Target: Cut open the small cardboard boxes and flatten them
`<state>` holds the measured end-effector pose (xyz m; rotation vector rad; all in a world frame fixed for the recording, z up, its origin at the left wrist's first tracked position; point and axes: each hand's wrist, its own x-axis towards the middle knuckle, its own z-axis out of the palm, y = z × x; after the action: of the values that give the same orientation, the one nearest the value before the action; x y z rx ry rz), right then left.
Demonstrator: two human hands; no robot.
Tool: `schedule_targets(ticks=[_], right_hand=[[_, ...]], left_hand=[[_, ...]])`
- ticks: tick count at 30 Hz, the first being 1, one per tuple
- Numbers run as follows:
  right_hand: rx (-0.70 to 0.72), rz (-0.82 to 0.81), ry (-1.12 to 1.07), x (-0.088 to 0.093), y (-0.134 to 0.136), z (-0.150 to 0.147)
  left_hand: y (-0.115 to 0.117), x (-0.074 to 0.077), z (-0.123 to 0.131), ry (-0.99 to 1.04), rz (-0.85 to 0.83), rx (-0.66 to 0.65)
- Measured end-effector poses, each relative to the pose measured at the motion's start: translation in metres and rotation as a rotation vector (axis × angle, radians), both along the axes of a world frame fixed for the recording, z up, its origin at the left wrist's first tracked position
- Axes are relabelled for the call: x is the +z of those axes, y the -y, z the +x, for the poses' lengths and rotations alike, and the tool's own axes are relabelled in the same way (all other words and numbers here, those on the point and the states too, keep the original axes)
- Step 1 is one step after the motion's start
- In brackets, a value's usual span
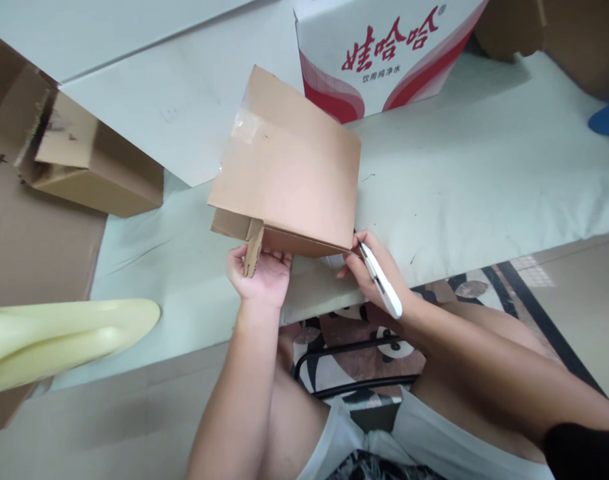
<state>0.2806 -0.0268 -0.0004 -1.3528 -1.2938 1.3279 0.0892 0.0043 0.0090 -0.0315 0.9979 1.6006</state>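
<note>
Cardboard box (294, 160) just beyond my L hand (264, 280), which pinches its flap (254, 251), prob. steadying it; I've R hand (361, 276) clasping white cutter (383, 283) nr. box edge.

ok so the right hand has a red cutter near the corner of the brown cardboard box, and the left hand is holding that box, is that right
Not quite: the cutter is white, not red, as the head view shows. The right hand does have it near the brown cardboard box, which the left hand holds.
</note>
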Motion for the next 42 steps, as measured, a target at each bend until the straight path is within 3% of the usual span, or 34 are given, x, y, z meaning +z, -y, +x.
schedule_targets(ticks=[10, 31, 42], right_hand=[[-0.087, -0.025, -0.008, 0.0018, -0.0057, 0.0006], [-0.044, 0.017, -0.037, 0.0004, -0.0086, 0.0047], [-0.047, 0.009, -0.005, 0.0016, -0.0077, 0.0045]], left_hand=[[0.0023, -0.0012, 0.0013, -0.045, 0.002, -0.047], [-0.0005, -0.0044, -0.0007, -0.062, 0.006, -0.056], [0.0008, 0.0024, 0.0021, -0.036, -0.012, -0.045]])
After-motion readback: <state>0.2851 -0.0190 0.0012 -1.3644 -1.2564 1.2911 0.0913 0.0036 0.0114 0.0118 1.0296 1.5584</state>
